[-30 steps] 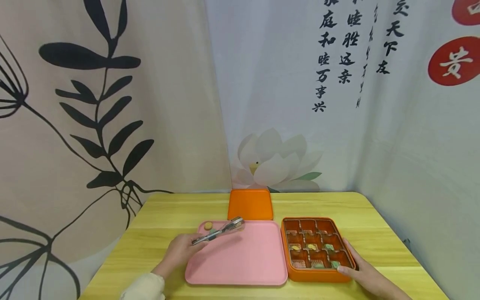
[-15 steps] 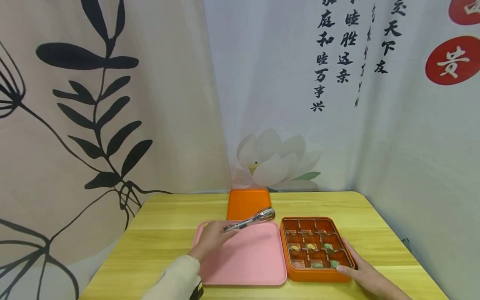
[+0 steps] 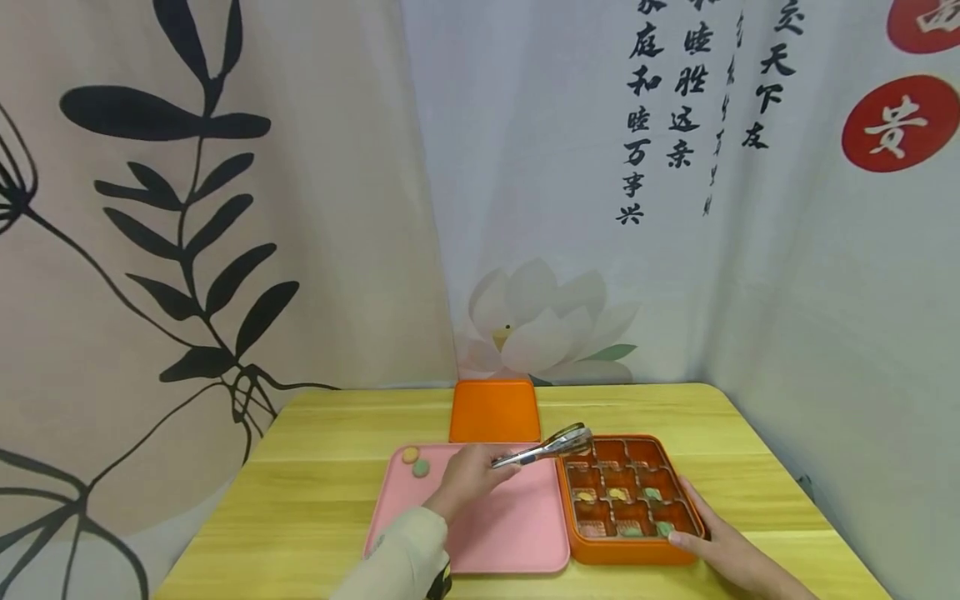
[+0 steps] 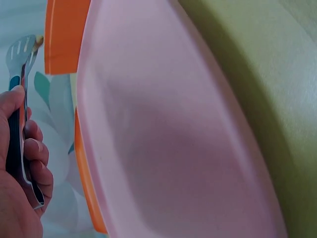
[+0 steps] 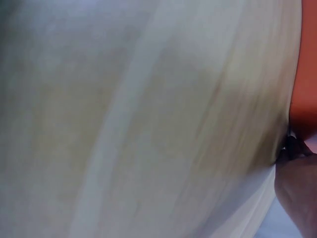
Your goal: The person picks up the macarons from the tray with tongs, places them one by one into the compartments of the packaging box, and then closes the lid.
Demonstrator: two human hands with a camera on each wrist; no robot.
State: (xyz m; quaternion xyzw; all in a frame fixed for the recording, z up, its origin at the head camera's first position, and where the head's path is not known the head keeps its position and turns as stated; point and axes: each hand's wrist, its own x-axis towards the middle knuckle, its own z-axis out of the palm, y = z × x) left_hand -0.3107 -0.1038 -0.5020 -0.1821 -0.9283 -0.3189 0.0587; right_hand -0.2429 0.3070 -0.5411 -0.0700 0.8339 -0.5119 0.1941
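The left hand point(image 3: 468, 482) holds metal tongs point(image 3: 536, 452) above the pink tray point(image 3: 517, 542); the right hand point(image 3: 720, 542) grips the orange box point(image 3: 626, 552).

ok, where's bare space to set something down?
Table left of the pink tray; strip behind the orange box, right of the orange lid; tray's near right corner. Crowded: tray-box seam, under the tongs, box's right edge at the right hand.
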